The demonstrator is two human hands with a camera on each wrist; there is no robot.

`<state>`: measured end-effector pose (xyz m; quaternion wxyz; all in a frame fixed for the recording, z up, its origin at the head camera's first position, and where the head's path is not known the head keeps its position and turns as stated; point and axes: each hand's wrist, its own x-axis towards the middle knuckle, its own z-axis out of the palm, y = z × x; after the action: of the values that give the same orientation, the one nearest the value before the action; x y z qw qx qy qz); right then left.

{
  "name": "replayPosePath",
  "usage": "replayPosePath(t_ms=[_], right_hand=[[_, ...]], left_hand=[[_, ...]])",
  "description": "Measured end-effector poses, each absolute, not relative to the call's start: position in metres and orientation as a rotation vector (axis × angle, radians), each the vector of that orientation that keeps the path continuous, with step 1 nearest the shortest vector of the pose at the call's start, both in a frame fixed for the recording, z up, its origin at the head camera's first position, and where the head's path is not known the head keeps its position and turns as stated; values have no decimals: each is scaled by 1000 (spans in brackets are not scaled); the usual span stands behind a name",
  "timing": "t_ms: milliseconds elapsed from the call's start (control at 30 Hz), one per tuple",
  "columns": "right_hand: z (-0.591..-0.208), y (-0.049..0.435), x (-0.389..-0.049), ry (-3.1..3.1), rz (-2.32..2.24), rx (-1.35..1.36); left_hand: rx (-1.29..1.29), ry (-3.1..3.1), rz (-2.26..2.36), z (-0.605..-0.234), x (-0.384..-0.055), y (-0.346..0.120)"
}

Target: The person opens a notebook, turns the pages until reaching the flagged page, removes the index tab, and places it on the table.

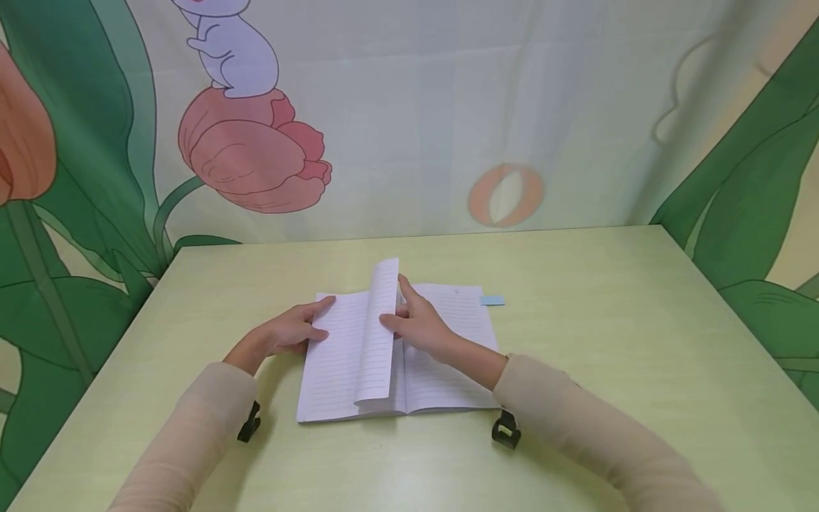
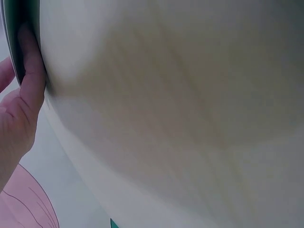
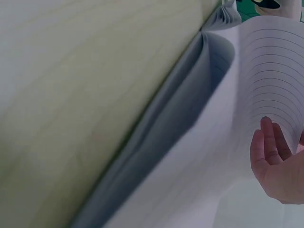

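Note:
An open notebook [image 1: 333, 377] with lined white pages lies on the table. At its left edge my left hand [image 1: 291, 330] grips the notebook, thumb on the page and other fingers partly hidden beneath. One leaf [image 1: 377, 363] stands up near the middle, curved over toward the left. My right hand [image 1: 424, 321] pinches this leaf, with the thumb on its lined face and the other fingers behind it. The right wrist view shows the fingers of that hand [image 3: 280, 166] against the curved lined paper. In the left wrist view, fingers of my left hand [image 2: 28, 95] reach under the notebook's edge.
A light blue tab [image 1: 493, 301] sticks out from the notebook's upper right edge. The pale yellow-green table [image 1: 608, 320] extends around the notebook. Behind it hangs a curtain [image 1: 416, 128] printed with flowers and an animal. Black straps [image 1: 506, 429] show under the sleeves.

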<state>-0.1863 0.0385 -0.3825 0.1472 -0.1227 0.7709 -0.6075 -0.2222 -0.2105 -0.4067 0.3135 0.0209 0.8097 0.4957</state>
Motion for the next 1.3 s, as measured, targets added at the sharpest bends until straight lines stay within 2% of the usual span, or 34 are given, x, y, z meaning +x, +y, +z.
replayPosePath(t_ms=[300, 600, 833, 1133, 1300], right_hand=[[-393, 22, -179, 2254, -1525, -503], [-397, 19, -170, 2239, -1214, -868], [-397, 25, -167, 2253, -1053, -1034], [-397, 53, -176, 2508, -951, -1125], [-400, 81, -190, 2678, -843, -1044]], left_hand=[[64, 2012, 1413, -404, -222, -210], [40, 1985, 1460, -402, -220, -212], [104, 2062, 1431, -408, -219, -211], [128, 2041, 1464, -410, -218, -213], [173, 2042, 1455, -406, -217, -213]])
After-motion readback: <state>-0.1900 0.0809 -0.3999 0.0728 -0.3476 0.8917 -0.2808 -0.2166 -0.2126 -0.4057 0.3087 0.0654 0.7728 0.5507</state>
